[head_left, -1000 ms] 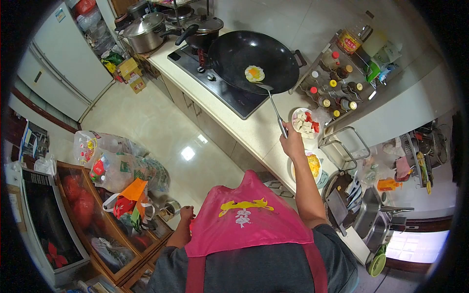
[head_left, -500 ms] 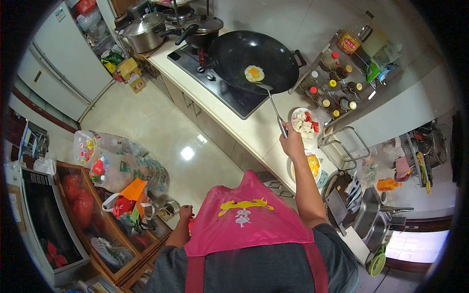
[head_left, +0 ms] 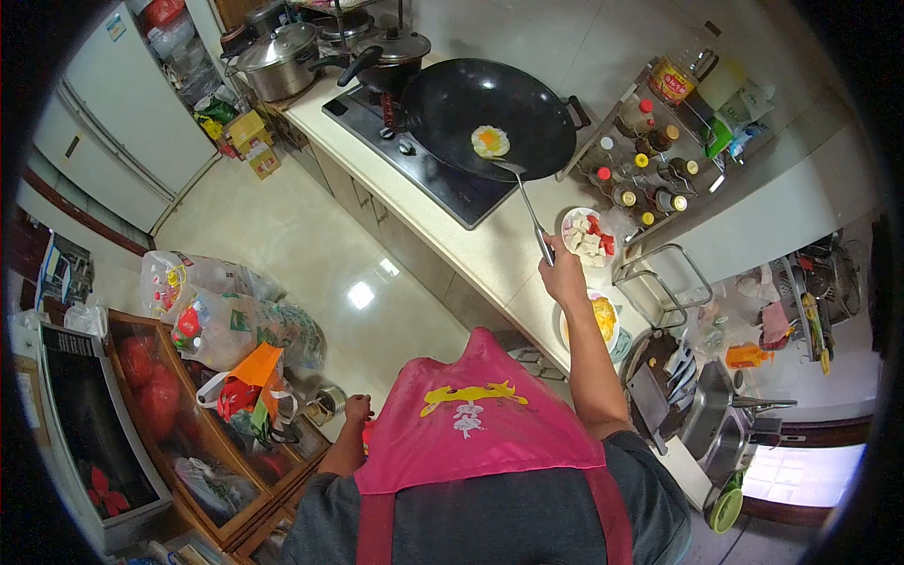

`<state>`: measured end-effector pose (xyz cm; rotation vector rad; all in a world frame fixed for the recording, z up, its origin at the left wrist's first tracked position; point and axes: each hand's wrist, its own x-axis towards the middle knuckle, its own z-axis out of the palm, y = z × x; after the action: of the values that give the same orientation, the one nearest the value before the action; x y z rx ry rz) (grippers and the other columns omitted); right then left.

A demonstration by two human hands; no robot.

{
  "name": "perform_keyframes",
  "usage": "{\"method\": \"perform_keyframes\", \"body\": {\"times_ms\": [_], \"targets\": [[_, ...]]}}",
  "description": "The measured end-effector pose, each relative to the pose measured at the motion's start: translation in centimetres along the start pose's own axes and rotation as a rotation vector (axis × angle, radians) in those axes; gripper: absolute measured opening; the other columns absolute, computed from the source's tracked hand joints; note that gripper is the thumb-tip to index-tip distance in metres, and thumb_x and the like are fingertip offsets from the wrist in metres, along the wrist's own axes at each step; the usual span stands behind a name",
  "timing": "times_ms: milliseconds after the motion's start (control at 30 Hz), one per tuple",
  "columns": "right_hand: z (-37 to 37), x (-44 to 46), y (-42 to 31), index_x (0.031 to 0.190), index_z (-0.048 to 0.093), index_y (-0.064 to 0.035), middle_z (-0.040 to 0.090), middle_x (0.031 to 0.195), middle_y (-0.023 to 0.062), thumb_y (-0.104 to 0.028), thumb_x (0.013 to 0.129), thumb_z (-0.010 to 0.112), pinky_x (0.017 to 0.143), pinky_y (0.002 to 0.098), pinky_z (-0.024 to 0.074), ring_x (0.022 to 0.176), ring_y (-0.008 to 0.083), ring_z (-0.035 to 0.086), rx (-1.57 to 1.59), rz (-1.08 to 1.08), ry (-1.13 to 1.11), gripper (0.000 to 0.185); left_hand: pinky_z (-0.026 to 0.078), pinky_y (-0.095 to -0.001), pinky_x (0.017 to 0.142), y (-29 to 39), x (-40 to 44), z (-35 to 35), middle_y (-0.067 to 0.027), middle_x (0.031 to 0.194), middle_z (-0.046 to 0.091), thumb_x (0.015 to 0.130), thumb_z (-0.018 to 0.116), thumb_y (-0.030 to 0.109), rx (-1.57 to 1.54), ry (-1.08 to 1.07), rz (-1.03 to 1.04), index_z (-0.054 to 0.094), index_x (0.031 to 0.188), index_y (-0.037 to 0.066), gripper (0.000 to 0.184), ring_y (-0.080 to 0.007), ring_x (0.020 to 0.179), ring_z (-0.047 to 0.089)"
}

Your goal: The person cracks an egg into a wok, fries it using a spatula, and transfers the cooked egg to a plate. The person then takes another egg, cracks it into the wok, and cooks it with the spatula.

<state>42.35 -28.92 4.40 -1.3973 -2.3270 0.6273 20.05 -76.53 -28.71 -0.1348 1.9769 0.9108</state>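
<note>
My right hand (head_left: 562, 271) is closed round the handle of a metal spatula (head_left: 530, 209), held over the counter. The spatula's blade rests inside the near rim of a large black wok (head_left: 508, 89), close beside a fried egg (head_left: 490, 141) with an orange-yellow yolk. Low at my left side, my left hand (head_left: 358, 409) hangs with its fingers curled in, and nothing shows in them. Near my right forearm stand a plate of white cubes and red pieces (head_left: 589, 237) and a bowl of yellow cooked food (head_left: 603, 315), partly hidden by the arm.
The wok sits on a black gas hob (head_left: 452, 193), next to a lidded pot (head_left: 391, 56). Bottles fill a rack (head_left: 650, 160) at the right. A metal sink (head_left: 711, 414) lies further right. Plastic bags (head_left: 250, 325) and a wooden cabinet (head_left: 212, 424) stand at left.
</note>
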Motion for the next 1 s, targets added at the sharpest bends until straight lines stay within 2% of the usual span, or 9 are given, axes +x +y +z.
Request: {"method": "perform_keyframes", "body": {"times_ms": [533, 833, 933, 1000], "targets": [[0.0, -0.1, 0.0, 0.123, 0.059, -0.0081, 0.064, 0.075, 0.0207, -0.004, 0.08, 0.063, 0.067, 0.0409, 0.0508, 0.071, 0.0349, 0.067, 0.03, 0.0, 0.007, 0.043, 0.05, -0.0326, 0.042, -0.6, 0.4, 0.1, -0.0122, 0.078, 0.066, 0.089, 0.062, 0.023, 0.024, 0.001, 0.017, 0.063, 0.11, -0.005, 0.035, -0.0238, 0.057, 0.068], [0.0, -0.1, 0.0, 0.124, 0.058, -0.0086, 0.063, 0.074, 0.02, -0.005, 0.081, 0.063, 0.067, 0.0407, 0.0506, 0.07, 0.0341, 0.067, 0.018, -0.003, -0.004, 0.044, 0.049, -0.0325, 0.04, -0.4, 0.2, 0.2, -0.0109, 0.075, 0.065, 0.089, 0.064, 0.023, 0.021, 0.0, 0.012, 0.062, 0.109, -0.004, 0.035, -0.0235, 0.055, 0.067], [-0.2, -0.3, -0.4, 0.121, 0.057, -0.0119, 0.065, 0.081, 0.0268, -0.003, 0.079, 0.06, 0.071, 0.0508, 0.0517, 0.079, 0.0436, 0.066, 0.042, -0.001, -0.003, 0.043, 0.049, -0.0325, 0.04, -1.3, 1.2, 0.2, -0.011, 0.075, 0.065, 0.089, 0.064, 0.023, -0.018, -0.025, -0.008, 0.062, 0.111, -0.004, 0.035, -0.0235, 0.054, 0.066], [-0.3, -0.3, -0.5, 0.121, 0.057, -0.012, 0.065, 0.081, 0.0267, -0.003, 0.079, 0.06, 0.071, 0.0506, 0.0517, 0.079, 0.0435, 0.066, 0.042, 0.002, -0.004, 0.043, 0.049, -0.0325, 0.041, -1.2, 0.9, 0.2, -0.0114, 0.076, 0.065, 0.089, 0.064, 0.022, -0.009, -0.015, -0.009, 0.062, 0.112, -0.004, 0.035, -0.0235, 0.054, 0.066]]}}
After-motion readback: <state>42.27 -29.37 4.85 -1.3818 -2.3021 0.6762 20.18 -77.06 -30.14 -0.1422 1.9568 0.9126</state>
